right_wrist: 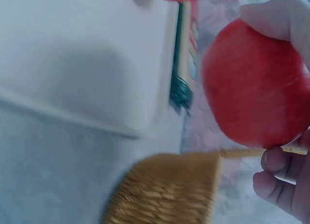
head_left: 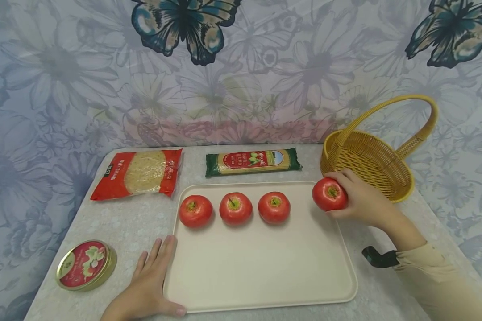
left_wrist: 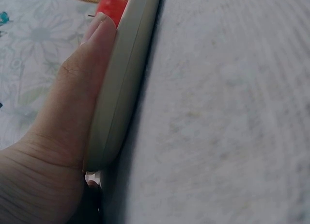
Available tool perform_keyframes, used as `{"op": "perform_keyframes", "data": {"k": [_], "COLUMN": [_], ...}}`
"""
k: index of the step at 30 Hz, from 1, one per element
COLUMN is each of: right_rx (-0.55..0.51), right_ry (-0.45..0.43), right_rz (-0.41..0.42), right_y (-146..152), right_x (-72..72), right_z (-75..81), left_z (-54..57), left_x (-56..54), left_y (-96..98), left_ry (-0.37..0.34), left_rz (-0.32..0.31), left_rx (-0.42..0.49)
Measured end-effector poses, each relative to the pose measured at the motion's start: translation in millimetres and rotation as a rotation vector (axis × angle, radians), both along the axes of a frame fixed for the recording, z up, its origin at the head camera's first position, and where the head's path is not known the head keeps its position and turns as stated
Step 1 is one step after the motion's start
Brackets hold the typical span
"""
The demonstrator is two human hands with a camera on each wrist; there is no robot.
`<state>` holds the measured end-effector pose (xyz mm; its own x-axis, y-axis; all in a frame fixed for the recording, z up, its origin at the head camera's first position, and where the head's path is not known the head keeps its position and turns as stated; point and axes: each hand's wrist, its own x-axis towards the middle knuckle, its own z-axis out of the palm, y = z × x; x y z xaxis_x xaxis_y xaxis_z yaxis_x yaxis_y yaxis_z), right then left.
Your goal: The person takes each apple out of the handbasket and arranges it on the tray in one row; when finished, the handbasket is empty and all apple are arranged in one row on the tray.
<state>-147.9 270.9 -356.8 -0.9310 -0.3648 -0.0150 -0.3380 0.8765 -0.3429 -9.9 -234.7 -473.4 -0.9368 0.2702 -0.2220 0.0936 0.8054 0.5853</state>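
Note:
My right hand (head_left: 363,200) grips a red apple (head_left: 330,194) between thumb and fingers, above the back right corner of the cream tray (head_left: 261,267). From the right wrist view the apple (right_wrist: 256,88) is raised, and its shadow falls on the tray. Three more apples, a left one (head_left: 196,211), a middle one (head_left: 235,208) and a right one (head_left: 274,207), sit in a row along the tray's back. With fingers straight, my left hand (head_left: 150,281) rests against the tray's left edge. Its thumb (left_wrist: 82,83) lies along the front rim.
A yellow wicker basket (head_left: 369,165) with a tall handle stands behind the right hand. Behind the tray lies a green-ended pasta packet (head_left: 253,162), with a red noodle bag (head_left: 138,174) left of it. A round tin (head_left: 87,265) sits left of the left hand.

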Motion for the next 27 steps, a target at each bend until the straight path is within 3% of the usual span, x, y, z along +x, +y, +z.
{"op": "perform_keyframes", "data": {"k": [10,21,27], "right_rx": [0.101,0.069,-0.012], "right_ry": [-0.017,-0.105,-0.154], "right_rz": [0.053,0.018,-0.006], "right_y": [-18.6,-25.6,-25.9], "right_x": [-4.0,-10.9,-13.9], "right_z": [-38.7,-51.1,-56.7], "left_z": [-1.3,2.2,2.5], "left_x": [0.3,-0.4,-0.1], "left_y": [0.1,1.3,1.0], "left_ry": [0.001,-0.019,-0.016], "left_rz": [0.003,0.009,0.008], "left_rx": [-0.019,0.006,0.006]}}
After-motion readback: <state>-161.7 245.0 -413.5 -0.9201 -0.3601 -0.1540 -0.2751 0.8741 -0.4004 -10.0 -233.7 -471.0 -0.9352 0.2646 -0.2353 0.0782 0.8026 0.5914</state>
